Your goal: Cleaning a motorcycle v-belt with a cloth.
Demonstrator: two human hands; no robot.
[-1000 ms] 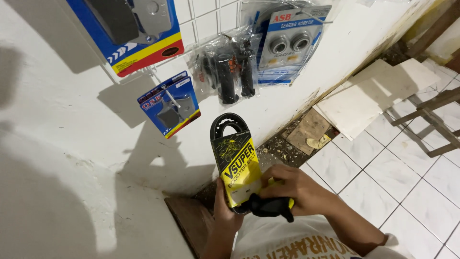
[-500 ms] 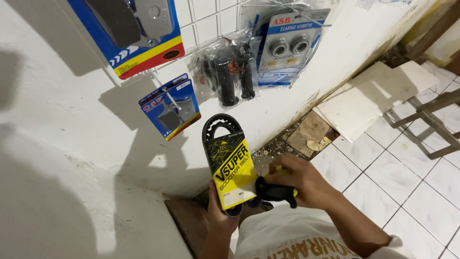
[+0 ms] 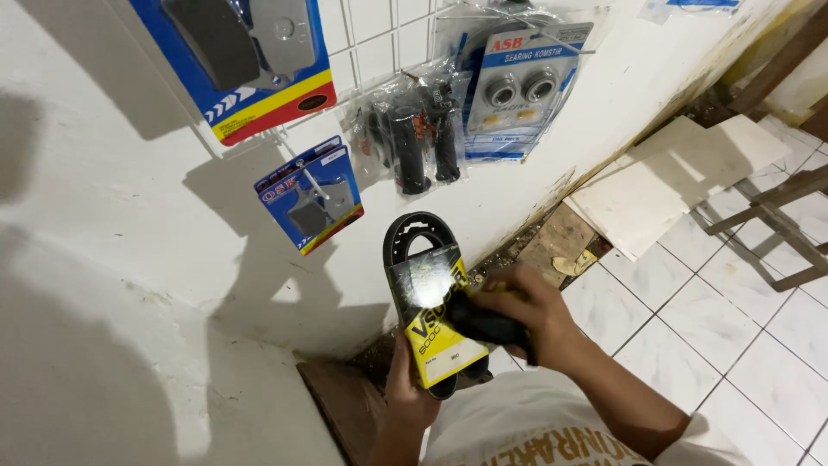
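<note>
Low in front of the wall, the left hand grips the bottom of a black drive belt in its yellow sleeve — the right hand is closed on a dark object across it, I can't tell what. The step looks like handling the belt; next calls for a steady hold. Beyond, clear packets hold black handlebar grips and bearings — blue cards hold brake pads.

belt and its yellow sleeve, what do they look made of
Belt: looks like black rubber, matte, with moulded teeth along the inner edge of the loop. Sleeve: seemingly glossy printed card, flat and creased at the edges, with a bright glare patch near its top. Left hand holds the bottom end; right hand grips the side.
</note>
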